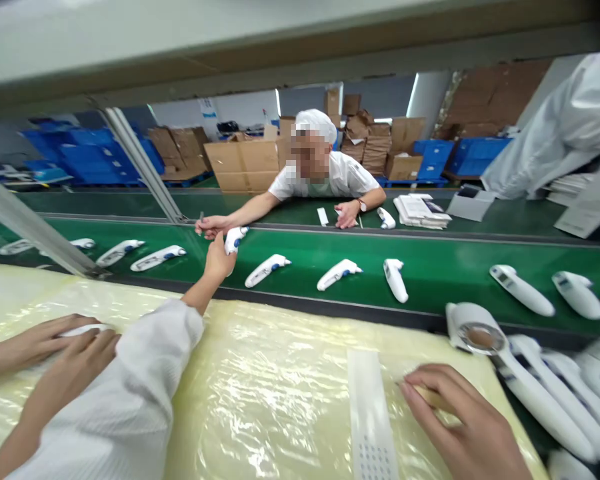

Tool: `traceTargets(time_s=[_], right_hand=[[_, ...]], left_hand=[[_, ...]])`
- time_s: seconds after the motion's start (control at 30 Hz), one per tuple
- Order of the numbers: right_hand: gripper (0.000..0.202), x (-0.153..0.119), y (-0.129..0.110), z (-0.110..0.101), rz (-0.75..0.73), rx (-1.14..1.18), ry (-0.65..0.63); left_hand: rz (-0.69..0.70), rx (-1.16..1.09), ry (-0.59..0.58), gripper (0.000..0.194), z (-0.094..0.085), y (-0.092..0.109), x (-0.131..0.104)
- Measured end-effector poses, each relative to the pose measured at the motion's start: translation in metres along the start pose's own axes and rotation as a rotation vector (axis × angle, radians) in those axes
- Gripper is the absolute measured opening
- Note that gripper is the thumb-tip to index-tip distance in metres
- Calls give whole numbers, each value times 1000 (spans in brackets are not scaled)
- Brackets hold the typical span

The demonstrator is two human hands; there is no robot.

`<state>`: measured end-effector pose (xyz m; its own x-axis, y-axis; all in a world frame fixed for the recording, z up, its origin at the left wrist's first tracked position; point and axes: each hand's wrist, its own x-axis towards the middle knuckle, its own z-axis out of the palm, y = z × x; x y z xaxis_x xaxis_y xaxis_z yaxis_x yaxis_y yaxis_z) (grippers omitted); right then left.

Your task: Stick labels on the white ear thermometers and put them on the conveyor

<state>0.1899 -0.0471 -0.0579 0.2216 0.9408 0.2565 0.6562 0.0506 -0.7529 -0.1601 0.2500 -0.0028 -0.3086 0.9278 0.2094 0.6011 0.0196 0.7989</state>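
My left hand (220, 257) reaches out over the green conveyor belt (310, 250), its fingers closed around a white thermometer-like device (236, 240) with blue parts. Close beyond it is the hand of a person across the belt. At the lower right, my right hand (460, 413) pinches a thin tool (433, 399) above the yellow film-covered table (260, 387). A white strip (373, 413) printed with small dots lies just left of that hand. More white devices (340, 273) are spaced along the belt.
Another person's hands (55, 350) hold a white item at the left. White devices (545, 393) and a tape roll (477, 333) crowd the right side. A metal post (140, 163) rises beyond the belt, and a shelf edge (280, 60) crosses overhead.
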Motion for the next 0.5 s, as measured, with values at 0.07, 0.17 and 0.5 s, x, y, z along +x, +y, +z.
traceTargets(time_s=[0.07,0.17,0.5], right_hand=[[22,2,-4,-6,-37,-50,-97],[19,5,-12,-9,-30,-118,-247],[17,-7,-30,-2,-127,-331,-380]], left_hand=[[-43,-138,-135,45,15,22,-36],[-122,-339,-419,36,31,53,-108],[-562,-805,-1012,28,82,83,-254]])
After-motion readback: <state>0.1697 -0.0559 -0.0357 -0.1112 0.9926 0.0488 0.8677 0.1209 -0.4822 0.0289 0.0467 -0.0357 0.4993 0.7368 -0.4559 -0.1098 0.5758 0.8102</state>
